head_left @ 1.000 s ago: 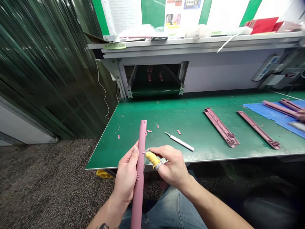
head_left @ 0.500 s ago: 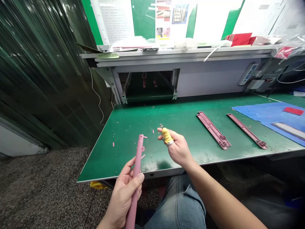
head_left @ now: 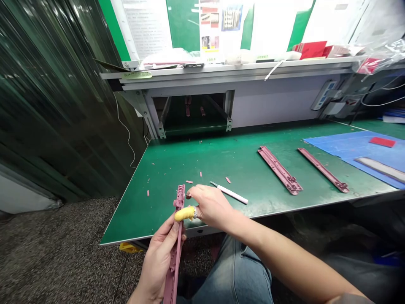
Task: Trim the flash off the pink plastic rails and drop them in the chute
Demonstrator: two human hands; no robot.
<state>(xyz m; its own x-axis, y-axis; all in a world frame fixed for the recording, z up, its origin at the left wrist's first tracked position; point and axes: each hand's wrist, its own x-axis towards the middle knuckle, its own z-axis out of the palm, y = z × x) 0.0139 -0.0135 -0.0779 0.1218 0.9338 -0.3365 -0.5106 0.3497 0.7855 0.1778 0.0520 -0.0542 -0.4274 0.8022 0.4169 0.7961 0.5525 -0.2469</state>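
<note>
Pose: left hand (head_left: 158,255) gripped pink strip (head_left: 171,274); right hand (head_left: 211,207) curled inward, grip unclear.
Position: pink strip extended beyond left hand.

So the worktop (head_left: 228,162) is green, with a white-handled tool (head_left: 232,194) lying near the front edge and little pink scraps (head_left: 228,180) dotted about left of it and just behind. Over on the right there's a pair of long pink parts (head_left: 280,170) side by side, another long part (head_left: 322,169), then a blue sheet (head_left: 351,145) with a red piece (head_left: 382,142) on top.
</note>
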